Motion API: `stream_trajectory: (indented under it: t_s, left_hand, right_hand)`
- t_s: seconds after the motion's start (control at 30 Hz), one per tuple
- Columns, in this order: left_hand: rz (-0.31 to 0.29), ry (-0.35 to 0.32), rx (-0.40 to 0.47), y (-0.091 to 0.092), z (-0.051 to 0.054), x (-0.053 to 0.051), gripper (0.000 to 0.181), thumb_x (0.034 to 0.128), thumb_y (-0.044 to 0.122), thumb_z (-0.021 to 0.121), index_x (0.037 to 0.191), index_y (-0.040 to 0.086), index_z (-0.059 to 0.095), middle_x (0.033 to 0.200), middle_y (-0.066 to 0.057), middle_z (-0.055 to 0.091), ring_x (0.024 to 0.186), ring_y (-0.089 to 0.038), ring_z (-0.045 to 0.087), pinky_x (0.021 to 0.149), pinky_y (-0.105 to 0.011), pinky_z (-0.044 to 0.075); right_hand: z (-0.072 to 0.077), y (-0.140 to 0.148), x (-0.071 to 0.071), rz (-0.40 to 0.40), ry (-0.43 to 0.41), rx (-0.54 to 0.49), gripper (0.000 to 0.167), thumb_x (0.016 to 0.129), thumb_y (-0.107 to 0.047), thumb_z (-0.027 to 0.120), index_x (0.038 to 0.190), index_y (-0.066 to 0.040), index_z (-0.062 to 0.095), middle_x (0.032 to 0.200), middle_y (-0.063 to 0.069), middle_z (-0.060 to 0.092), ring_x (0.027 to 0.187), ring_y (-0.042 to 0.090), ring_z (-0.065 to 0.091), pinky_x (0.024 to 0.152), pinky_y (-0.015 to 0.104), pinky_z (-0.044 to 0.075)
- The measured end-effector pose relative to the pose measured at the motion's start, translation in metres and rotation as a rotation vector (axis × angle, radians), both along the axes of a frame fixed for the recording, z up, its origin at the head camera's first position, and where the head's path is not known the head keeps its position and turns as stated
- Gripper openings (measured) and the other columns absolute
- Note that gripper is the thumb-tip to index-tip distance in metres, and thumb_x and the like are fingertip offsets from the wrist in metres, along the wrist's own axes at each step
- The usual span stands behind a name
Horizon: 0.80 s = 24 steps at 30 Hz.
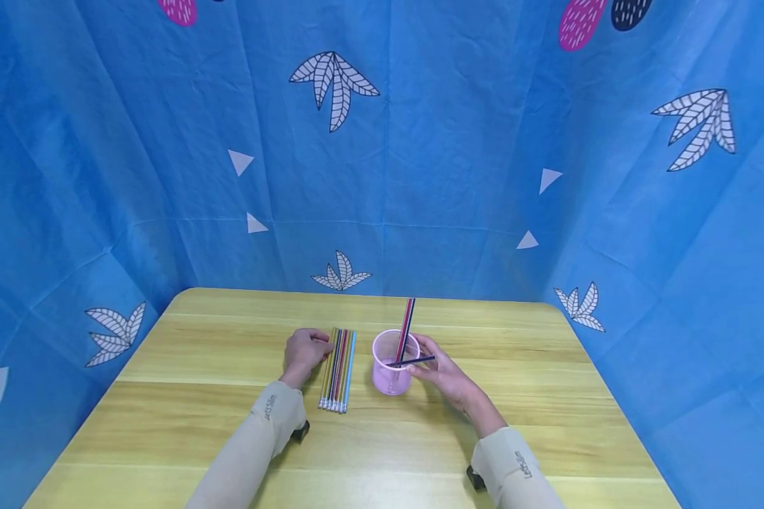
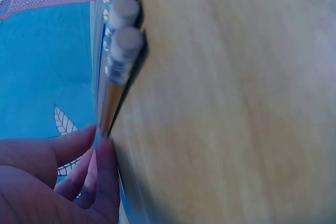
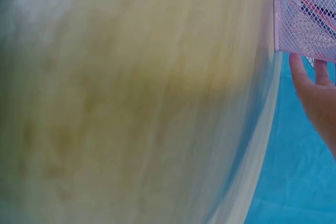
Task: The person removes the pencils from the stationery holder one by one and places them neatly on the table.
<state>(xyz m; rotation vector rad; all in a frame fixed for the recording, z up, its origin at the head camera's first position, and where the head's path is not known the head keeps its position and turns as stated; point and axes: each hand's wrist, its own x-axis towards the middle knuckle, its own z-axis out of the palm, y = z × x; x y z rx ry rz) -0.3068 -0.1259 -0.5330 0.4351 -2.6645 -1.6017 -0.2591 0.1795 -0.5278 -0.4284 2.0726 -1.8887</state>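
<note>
Lying R of L hand: pencils

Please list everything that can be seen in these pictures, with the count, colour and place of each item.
Mesh cup: one, pink, on the table between the hands.
Pencils in the cup: at least two, dark and red, standing tilted; another dark one leans out over the rim.
Row of pencils: at least five, yellow, dark, red and light blue, left of the cup.
Table: one, light wood, underneath.
Patterned cloth: blue, behind and at both sides.
Wrist devices: two, black, by the cuffs.
Sleeves: two, pale, on the arms.
Hands: two; left at the row's left edge, right holding the cup.
</note>
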Motion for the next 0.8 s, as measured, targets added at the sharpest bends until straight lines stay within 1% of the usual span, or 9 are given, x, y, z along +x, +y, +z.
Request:
stream_trajectory:
  t_s: [0.23,0.37,0.47,0.53,0.6,0.7,0.8]
  left_hand:
    - [-0.008,0.001,0.004,-0.003,0.002,0.0,0.025,0.0879,0.013,0.08,0.111,0.005,0.074,0.09,-0.008,0.076,0.069,-0.016,0.068,0.059,-0.024,0.055]
    - [0.0,0.066,-0.012,-0.001,0.01,-0.001,0.026,0.0881,0.014,0.08,0.113,0.008,0.075,0.096,-0.009,0.077,0.077,-0.018,0.07,0.065,-0.025,0.055]
    - [-0.022,0.136,0.006,0.006,0.02,0.0,0.028,0.0892,0.015,0.079,0.115,0.007,0.075,0.104,-0.012,0.077,0.086,-0.021,0.071,0.069,-0.024,0.057]
    - [-0.051,0.168,0.048,0.013,0.028,0.002,0.028,0.0911,0.016,0.078,0.118,0.006,0.075,0.109,-0.013,0.076,0.09,-0.023,0.071,0.073,-0.027,0.061]
    - [-0.097,0.206,0.099,0.022,0.035,0.005,0.03,0.0926,0.017,0.078,0.12,0.006,0.074,0.112,-0.014,0.075,0.094,-0.025,0.071,0.078,-0.031,0.063]
    - [-0.182,0.262,0.156,0.036,0.042,0.009,0.032,0.0943,0.016,0.076,0.123,0.004,0.072,0.114,-0.014,0.075,0.099,-0.026,0.071,0.086,-0.04,0.064]
    - [-0.269,0.3,0.191,0.051,0.046,0.01,0.033,0.0935,0.016,0.077,0.124,0.006,0.072,0.113,-0.011,0.075,0.102,-0.025,0.07,0.09,-0.042,0.063]
  right_hand:
    - [0.0,0.0,0.0,0.003,-0.006,0.001,0.072,0.097,-0.013,0.07,0.159,-0.014,0.033,0.167,0.016,0.032,0.158,0.042,0.019,0.127,0.066,0.019]
    - [-0.001,0.001,0.0,0.0,-0.011,0.0,0.072,0.097,-0.013,0.07,0.159,-0.015,0.033,0.167,0.015,0.033,0.158,0.041,0.02,0.127,0.066,0.019]
    - [0.0,0.001,0.0,-0.003,-0.011,0.0,0.072,0.098,-0.012,0.069,0.159,-0.016,0.033,0.167,0.016,0.033,0.158,0.041,0.02,0.126,0.066,0.02]
    - [0.001,0.001,0.0,-0.001,-0.008,-0.001,0.071,0.098,-0.011,0.069,0.159,-0.015,0.033,0.167,0.016,0.032,0.158,0.041,0.019,0.127,0.066,0.019]
    - [0.0,0.001,0.0,0.0,-0.003,0.002,0.071,0.098,-0.011,0.068,0.159,-0.015,0.033,0.168,0.016,0.032,0.158,0.041,0.019,0.127,0.066,0.018]
    - [-0.001,0.001,-0.001,0.0,0.002,0.007,0.071,0.098,-0.012,0.068,0.159,-0.014,0.033,0.168,0.016,0.031,0.158,0.042,0.018,0.127,0.067,0.017]
    - [-0.001,0.001,-0.001,-0.003,0.004,0.015,0.071,0.098,-0.013,0.069,0.159,-0.013,0.032,0.168,0.017,0.031,0.157,0.044,0.018,0.126,0.068,0.017]
